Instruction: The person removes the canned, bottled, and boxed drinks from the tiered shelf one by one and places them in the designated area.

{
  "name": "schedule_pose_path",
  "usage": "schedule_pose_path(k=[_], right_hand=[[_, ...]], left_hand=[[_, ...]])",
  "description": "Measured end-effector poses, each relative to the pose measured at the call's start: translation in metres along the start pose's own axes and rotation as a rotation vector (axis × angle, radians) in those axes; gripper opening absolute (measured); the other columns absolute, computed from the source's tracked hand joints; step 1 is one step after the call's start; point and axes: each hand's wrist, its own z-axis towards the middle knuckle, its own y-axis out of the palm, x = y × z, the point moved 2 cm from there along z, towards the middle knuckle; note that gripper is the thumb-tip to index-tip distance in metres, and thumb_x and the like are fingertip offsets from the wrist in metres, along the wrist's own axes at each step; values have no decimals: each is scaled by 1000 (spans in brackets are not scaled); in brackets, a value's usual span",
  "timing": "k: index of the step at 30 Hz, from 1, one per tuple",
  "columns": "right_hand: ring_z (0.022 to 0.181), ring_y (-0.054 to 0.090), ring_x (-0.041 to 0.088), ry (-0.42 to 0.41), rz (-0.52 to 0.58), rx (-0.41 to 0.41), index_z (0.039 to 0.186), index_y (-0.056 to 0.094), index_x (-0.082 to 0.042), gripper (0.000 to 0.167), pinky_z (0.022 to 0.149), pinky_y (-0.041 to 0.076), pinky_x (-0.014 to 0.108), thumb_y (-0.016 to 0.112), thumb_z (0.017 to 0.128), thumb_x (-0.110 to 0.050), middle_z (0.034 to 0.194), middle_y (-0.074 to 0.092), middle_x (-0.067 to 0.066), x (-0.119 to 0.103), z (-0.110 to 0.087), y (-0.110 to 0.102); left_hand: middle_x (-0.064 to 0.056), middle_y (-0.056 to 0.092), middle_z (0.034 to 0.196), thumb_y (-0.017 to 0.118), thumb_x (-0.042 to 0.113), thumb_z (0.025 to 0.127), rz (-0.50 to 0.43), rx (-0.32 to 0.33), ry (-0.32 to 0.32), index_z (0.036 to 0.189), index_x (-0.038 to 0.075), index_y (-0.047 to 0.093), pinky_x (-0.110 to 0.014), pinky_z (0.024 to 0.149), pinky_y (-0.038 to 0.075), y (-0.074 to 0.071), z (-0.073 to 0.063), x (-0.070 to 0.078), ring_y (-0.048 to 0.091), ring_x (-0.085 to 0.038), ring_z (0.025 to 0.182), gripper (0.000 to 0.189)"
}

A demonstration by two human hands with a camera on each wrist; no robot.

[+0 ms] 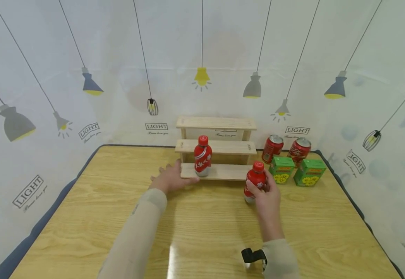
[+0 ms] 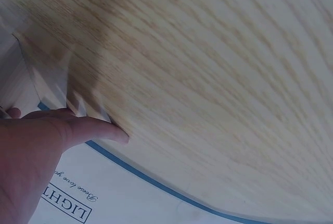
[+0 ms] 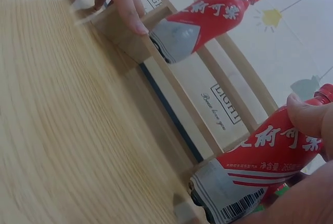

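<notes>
My right hand (image 1: pixel 269 198) grips a red and silver cola bottle (image 1: pixel 257 177) with a red cap, in front of the right end of a three-step wooden shelf (image 1: pixel 227 172). In the right wrist view the held bottle (image 3: pixel 255 169) tilts, its base close over the table and thumb near its neck. A second cola bottle (image 1: pixel 202 157) stands upright on the lowest step, toward the left. At that step's left end rests my left hand (image 1: pixel 169 178), fingers spread, thumb along the front edge. The left wrist view shows that hand (image 2: pixel 36 146) only partly.
Two red cans (image 1: pixel 272 149) stand at the back right of the wooden table (image 1: pixel 202 228). Two green boxes (image 1: pixel 309 173) with yellow flowers are in front of them. A white cloth (image 1: pixel 119 46) printed with lamps hangs behind the table and along its sides.
</notes>
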Motion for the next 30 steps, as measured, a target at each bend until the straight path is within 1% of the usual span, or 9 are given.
schedule_pose_path(k=[8,12,17,23,30], right_hand=[[143,47,35,24,-11,32,166,39,-17,77,124,40,50,75,99,-6,165,47,17,6,4,-20],[147,43,36,40,-18,40,167,37,-19,79,127,37,54,75,99,-8,168,43,18,7,5,-30],[150,41,37,62,-36,60,168,35,-22,81,130,34,56,76,99,-11,170,41,18,9,5,-42],[146,44,33,46,-58,97,167,36,-21,80,128,37,53,77,98,-13,169,43,16,10,7,-59],[150,43,31,67,-124,138,167,37,-26,80,129,38,53,78,99,-18,170,44,13,8,9,-82]], left_hand=[[-27,15,177,51,111,58,-24,4,18,173,21,10,-94,113,3,4,3,-4,7,-64,159,152],[-28,15,176,49,112,57,-22,5,15,173,20,10,-94,113,3,3,4,-4,7,-64,159,153],[-28,14,177,50,111,58,-17,-1,10,173,20,10,-93,114,4,1,2,-2,6,-63,159,152],[-29,16,176,54,108,62,-23,-3,12,173,19,11,-94,113,5,0,0,0,7,-64,159,148],[-28,17,176,52,108,63,-2,1,12,173,18,10,-95,113,5,1,-1,0,8,-65,158,148]])
